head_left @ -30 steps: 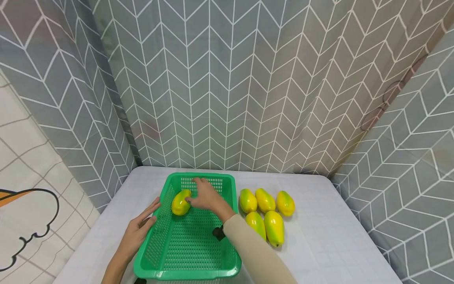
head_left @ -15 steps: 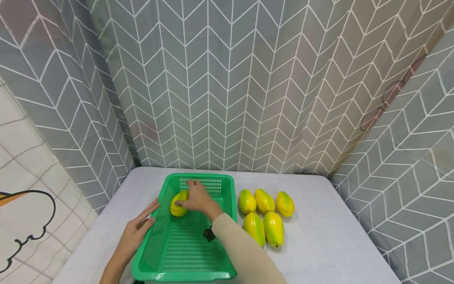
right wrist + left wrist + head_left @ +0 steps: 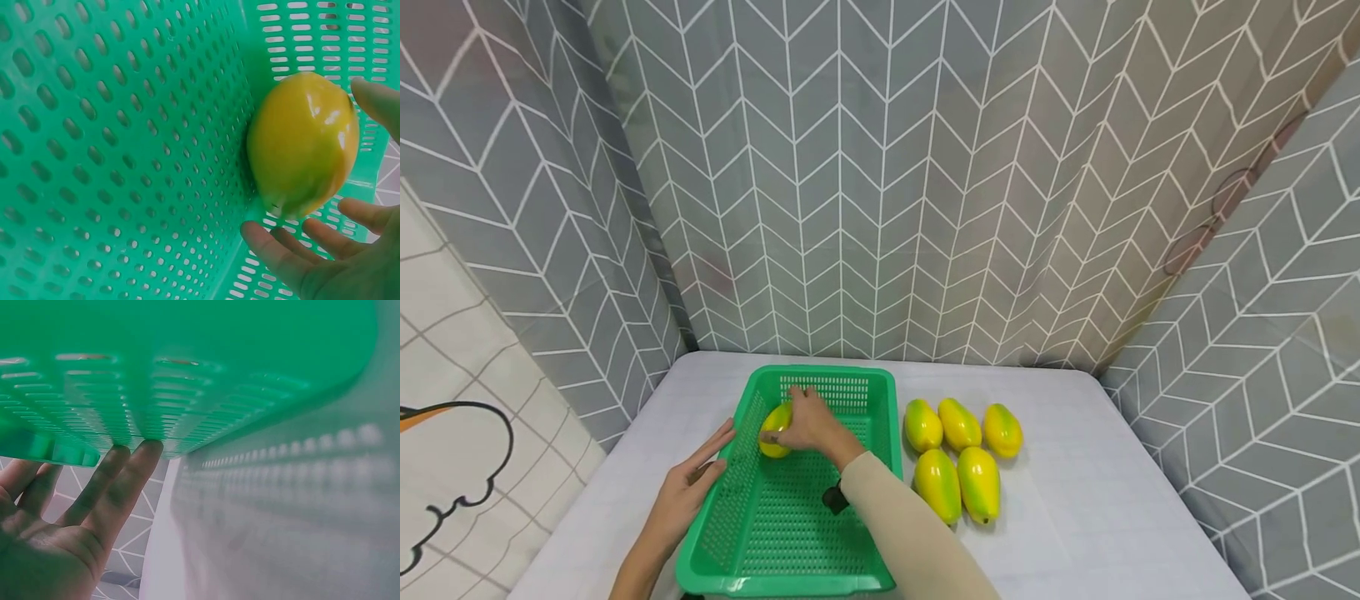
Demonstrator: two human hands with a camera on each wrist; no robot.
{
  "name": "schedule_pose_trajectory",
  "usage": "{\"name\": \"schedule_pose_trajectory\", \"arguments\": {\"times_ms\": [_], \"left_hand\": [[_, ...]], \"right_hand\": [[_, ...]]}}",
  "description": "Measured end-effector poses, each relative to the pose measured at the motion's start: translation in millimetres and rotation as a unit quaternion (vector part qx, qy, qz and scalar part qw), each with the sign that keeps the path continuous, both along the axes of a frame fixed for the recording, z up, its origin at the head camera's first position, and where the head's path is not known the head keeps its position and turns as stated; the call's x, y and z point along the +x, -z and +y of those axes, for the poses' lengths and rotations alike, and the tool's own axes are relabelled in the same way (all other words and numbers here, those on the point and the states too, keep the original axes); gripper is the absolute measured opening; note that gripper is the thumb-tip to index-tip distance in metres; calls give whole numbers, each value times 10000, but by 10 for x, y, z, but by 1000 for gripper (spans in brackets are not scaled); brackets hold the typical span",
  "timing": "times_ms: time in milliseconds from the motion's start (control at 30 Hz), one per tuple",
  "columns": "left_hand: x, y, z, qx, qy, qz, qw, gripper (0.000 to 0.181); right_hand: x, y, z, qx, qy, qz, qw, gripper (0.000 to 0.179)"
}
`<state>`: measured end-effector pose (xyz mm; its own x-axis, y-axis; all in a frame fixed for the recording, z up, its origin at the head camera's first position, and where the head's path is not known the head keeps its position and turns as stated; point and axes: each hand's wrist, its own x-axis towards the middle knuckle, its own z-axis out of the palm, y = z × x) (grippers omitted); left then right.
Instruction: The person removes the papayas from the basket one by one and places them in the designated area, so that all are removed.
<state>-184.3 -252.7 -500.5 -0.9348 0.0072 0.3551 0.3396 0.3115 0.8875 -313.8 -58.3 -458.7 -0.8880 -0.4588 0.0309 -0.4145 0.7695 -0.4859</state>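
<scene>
One yellow-green papaya [image 3: 777, 433] lies inside a green perforated plastic basket [image 3: 790, 581], in its far left corner. Spread around that fruit is my right hand [image 3: 812, 423]; the thumb overlaps it in the head view. From the right wrist, the papaya [image 3: 303, 147] leans by the basket's wall [image 3: 125, 156], with the thumb on one side, the fingers on the other, and gaps showing. At the basket's left side, my left hand [image 3: 688, 487] rests with straight fingers. Its fingertips [image 3: 150, 447] are right at the slotted outer wall [image 3: 187, 394] in the left wrist view.
Several more papayas [image 3: 980, 483] lie grouped on the white-covered table [image 3: 1090, 500], just right of the basket. A grey patterned curtain [image 3: 880, 208] hangs behind the table. A small black device [image 3: 835, 498] sits under the right wrist.
My right hand has moved left, bringing its thumb over the papaya. The basket has shifted very slightly left in view; my left hand stays at its side.
</scene>
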Motion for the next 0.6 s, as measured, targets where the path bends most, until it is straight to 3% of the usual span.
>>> {"name": "schedule_pose_trajectory", "arguments": {"times_ms": [233,600], "left_hand": [[7,-6,11,36,-12,70,10000,43],[-2,-6,-5,-51,-24,-172,9998,45]], "right_hand": [[-6,19,-6,11,-122,-20,9999,89],[1,18,10,-120,-280,-235,9993,84]]}}
